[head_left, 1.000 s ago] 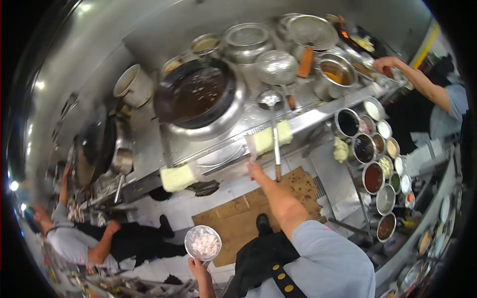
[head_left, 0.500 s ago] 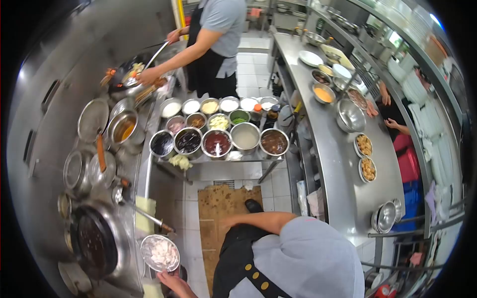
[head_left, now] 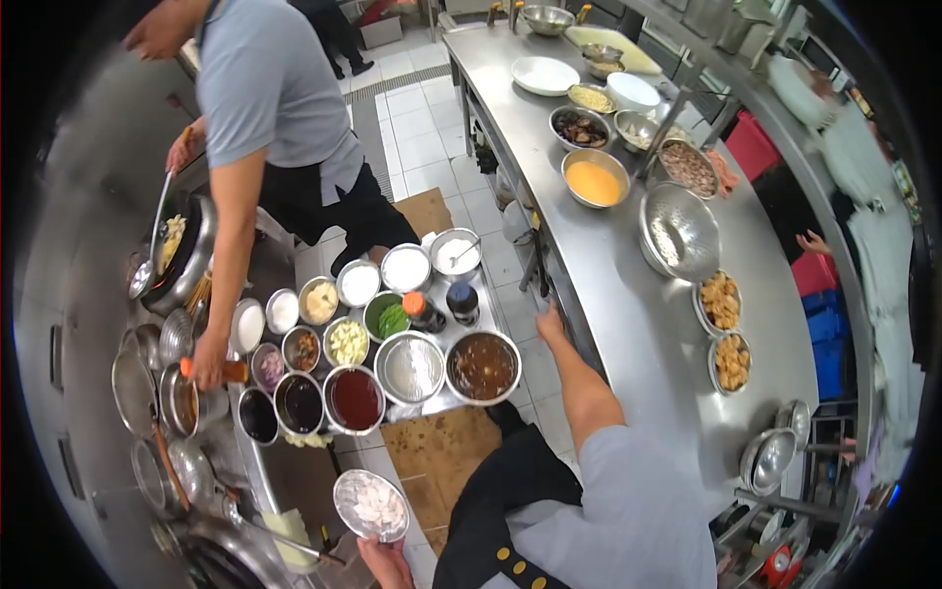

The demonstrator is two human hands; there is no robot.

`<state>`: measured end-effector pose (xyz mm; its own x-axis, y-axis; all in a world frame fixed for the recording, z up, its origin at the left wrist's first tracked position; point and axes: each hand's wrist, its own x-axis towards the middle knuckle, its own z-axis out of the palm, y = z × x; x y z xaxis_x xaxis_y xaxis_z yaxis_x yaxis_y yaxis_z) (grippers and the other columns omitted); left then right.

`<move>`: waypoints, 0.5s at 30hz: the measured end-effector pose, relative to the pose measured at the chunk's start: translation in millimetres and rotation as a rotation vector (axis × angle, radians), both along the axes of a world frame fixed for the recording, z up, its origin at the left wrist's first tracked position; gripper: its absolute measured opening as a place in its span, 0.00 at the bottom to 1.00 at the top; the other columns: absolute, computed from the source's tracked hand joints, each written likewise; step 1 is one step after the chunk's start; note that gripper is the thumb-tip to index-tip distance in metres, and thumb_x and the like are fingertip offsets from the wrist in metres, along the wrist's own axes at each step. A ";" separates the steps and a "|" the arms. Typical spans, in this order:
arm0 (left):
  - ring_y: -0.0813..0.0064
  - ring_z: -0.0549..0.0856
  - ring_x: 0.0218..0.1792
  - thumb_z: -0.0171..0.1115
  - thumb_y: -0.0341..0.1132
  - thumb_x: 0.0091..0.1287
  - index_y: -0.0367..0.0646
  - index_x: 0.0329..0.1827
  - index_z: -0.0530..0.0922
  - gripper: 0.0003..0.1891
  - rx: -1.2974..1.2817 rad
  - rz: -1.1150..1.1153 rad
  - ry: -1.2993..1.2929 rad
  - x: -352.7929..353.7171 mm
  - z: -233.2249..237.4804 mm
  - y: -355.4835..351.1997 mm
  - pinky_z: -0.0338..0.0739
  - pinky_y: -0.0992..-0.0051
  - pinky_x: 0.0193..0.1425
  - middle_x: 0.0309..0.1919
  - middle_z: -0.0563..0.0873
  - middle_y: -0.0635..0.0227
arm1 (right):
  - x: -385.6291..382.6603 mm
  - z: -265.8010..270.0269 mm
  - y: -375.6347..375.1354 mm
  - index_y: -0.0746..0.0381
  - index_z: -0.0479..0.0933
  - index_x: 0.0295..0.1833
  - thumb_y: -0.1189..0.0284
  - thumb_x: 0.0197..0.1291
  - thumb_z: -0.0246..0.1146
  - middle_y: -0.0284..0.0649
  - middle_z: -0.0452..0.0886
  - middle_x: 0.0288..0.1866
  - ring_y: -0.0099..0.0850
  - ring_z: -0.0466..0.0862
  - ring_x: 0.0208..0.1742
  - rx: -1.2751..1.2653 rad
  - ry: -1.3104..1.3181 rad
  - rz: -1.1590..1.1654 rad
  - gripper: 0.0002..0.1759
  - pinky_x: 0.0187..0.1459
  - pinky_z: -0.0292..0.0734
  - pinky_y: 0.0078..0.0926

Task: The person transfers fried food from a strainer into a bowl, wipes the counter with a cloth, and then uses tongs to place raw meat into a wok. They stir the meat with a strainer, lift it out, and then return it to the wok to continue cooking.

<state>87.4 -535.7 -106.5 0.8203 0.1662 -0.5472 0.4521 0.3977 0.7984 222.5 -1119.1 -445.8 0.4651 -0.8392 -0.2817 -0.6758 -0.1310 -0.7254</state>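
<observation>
My left hand [head_left: 385, 562] grips the rim of a metal bowl [head_left: 340, 510] from below. Pale, whitish pieces of raw-looking meat or fish [head_left: 377, 505] fill it. My right arm stretches forward between the seasoning table and the long steel counter. At its end, my right hand [head_left: 550, 322] is beside the counter's near edge; its fingers are too small and indistinct to read. Left of that hand stand a dark-capped bottle [head_left: 462, 303], an orange-capped bottle [head_left: 422, 312] and a pot of brown sauce [head_left: 483, 367].
A co-worker [head_left: 275, 98] stands ahead, one hand on a ladle [head_left: 162, 211] over a wok, the other holding an orange-red bottle [head_left: 234, 371]. Ladle handles and pans line the stove at left. The counter [head_left: 648, 363] carries a colander [head_left: 679, 232] and bowls of fried pieces [head_left: 729, 363].
My view has turned and moved forward. The bowl in my left hand has come away from the stove edge. My right arm has reached out. The co-worker has taken hold of a bottle.
</observation>
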 end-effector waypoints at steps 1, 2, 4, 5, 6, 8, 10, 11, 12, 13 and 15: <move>0.53 0.79 0.58 0.49 0.32 0.66 0.42 0.57 0.67 0.17 0.006 0.009 -0.002 12.3 4.6 -17.7 0.81 0.50 0.54 0.58 0.77 0.57 | 27.5 6.0 -13.6 0.61 0.53 0.75 0.66 0.59 0.63 0.54 0.62 0.73 0.47 0.59 0.75 0.093 -0.089 -0.059 0.41 0.74 0.54 0.41; 0.53 0.79 0.58 0.49 0.32 0.66 0.42 0.57 0.67 0.17 0.026 0.012 0.007 26.6 8.4 -33.7 0.81 0.50 0.54 0.58 0.77 0.57 | 53.0 -9.4 -27.9 0.61 0.55 0.74 0.65 0.59 0.64 0.53 0.67 0.68 0.48 0.68 0.67 -0.065 -0.039 -0.112 0.40 0.64 0.65 0.40; 0.57 0.81 0.51 0.57 0.35 0.66 0.34 0.59 0.74 0.21 0.147 0.101 0.197 50.2 13.9 -59.1 0.78 0.61 0.55 0.56 0.79 0.54 | 97.9 -1.9 -43.9 0.63 0.58 0.72 0.62 0.59 0.64 0.52 0.69 0.67 0.48 0.68 0.68 -0.156 0.041 -0.246 0.39 0.66 0.66 0.42; 0.57 0.81 0.54 0.54 0.34 0.68 0.34 0.65 0.69 0.23 0.153 0.064 0.186 55.6 15.8 -65.1 0.77 0.60 0.58 0.56 0.79 0.53 | 117.1 -0.8 -55.3 0.60 0.59 0.72 0.59 0.60 0.64 0.50 0.66 0.69 0.47 0.66 0.70 -0.146 0.106 -0.259 0.38 0.66 0.66 0.43; 0.57 0.81 0.54 0.54 0.34 0.68 0.34 0.65 0.69 0.23 0.173 0.078 0.195 59.2 13.9 -67.8 0.77 0.60 0.58 0.56 0.79 0.53 | 135.5 -2.4 -68.0 0.59 0.60 0.72 0.59 0.60 0.63 0.50 0.66 0.69 0.47 0.66 0.70 -0.091 0.099 -0.323 0.37 0.66 0.66 0.45; 0.58 0.81 0.54 0.53 0.33 0.68 0.34 0.64 0.70 0.22 0.159 0.028 0.149 62.8 11.4 -71.7 0.77 0.60 0.58 0.57 0.79 0.53 | 162.8 67.3 -73.9 0.58 0.62 0.71 0.62 0.59 0.62 0.50 0.68 0.67 0.48 0.68 0.68 0.097 0.194 -0.356 0.35 0.66 0.67 0.44; 0.58 0.81 0.54 0.52 0.34 0.68 0.32 0.63 0.71 0.22 0.439 0.076 0.266 70.5 13.5 -87.5 0.77 0.60 0.58 0.56 0.79 0.52 | 181.3 8.7 -100.7 0.63 0.70 0.63 0.67 0.57 0.62 0.53 0.73 0.62 0.49 0.70 0.66 -0.105 0.073 -0.315 0.28 0.63 0.70 0.44; 0.58 0.81 0.54 0.52 0.34 0.68 0.31 0.62 0.72 0.22 0.405 0.053 0.272 66.5 11.4 -86.5 0.77 0.60 0.58 0.56 0.79 0.51 | 187.5 -11.1 -113.1 0.64 0.71 0.61 0.67 0.56 0.63 0.53 0.75 0.58 0.49 0.74 0.62 -0.112 0.087 -0.316 0.26 0.61 0.71 0.43; 0.58 0.80 0.54 0.51 0.34 0.68 0.29 0.61 0.72 0.22 0.368 0.030 0.277 63.2 10.8 -86.3 0.77 0.60 0.58 0.55 0.79 0.50 | 193.5 -27.8 -123.0 0.65 0.73 0.59 0.68 0.56 0.63 0.53 0.78 0.55 0.50 0.77 0.59 -0.121 0.099 -0.315 0.25 0.60 0.73 0.42; 0.58 0.80 0.54 0.51 0.34 0.68 0.29 0.61 0.72 0.22 0.373 0.046 0.279 60.7 10.0 -87.2 0.77 0.60 0.58 0.55 0.79 0.50 | 194.6 -43.3 -132.5 0.65 0.74 0.57 0.68 0.56 0.64 0.53 0.80 0.52 0.50 0.79 0.56 -0.123 0.068 -0.337 0.24 0.58 0.74 0.41; 0.57 0.80 0.55 0.49 0.33 0.68 0.29 0.61 0.73 0.22 0.384 0.088 0.283 48.6 5.7 -86.8 0.76 0.60 0.59 0.56 0.79 0.49 | 193.2 -41.0 -125.5 0.65 0.75 0.54 0.67 0.55 0.67 0.51 0.82 0.44 0.47 0.82 0.49 -0.177 -0.014 -0.424 0.22 0.53 0.76 0.38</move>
<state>136.0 -622.5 -100.8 0.6218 0.4619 -0.6325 0.6507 0.1447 0.7454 415.7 -1244.6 -486.7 0.0729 -0.9909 -0.1128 -0.6871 0.0321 -0.7258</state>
